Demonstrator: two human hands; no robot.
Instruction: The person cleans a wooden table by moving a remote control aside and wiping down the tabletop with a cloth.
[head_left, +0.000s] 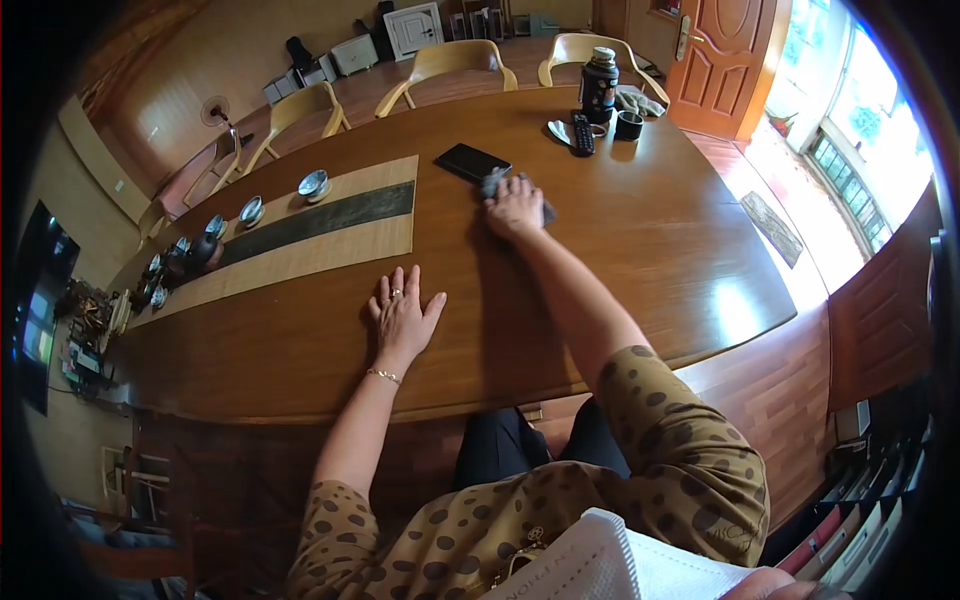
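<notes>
My right hand (516, 210) presses down on a bunched grey cloth (549, 212) on the brown wooden table (600, 270). Part of the cloth is hidden under the palm and fingers. Just beyond these fingertips lies a flat black device (472, 161), like a tablet or large phone; the cloth is touching it or very close to its near corner. My left hand (403, 318) rests palm down on the bare wood, fingers spread, with nothing in it. It lies nearest to the corner of a beige table runner (340, 235) with a dark centre stripe.
Bowls such as this blue-and-white one (313, 185) stand along the runner with a dark teapot (205, 250). Toward the far right are a dark thermos (599, 85), a remote control (582, 135) and a black cup (629, 125). Wooden chairs (447, 70) line the far edge.
</notes>
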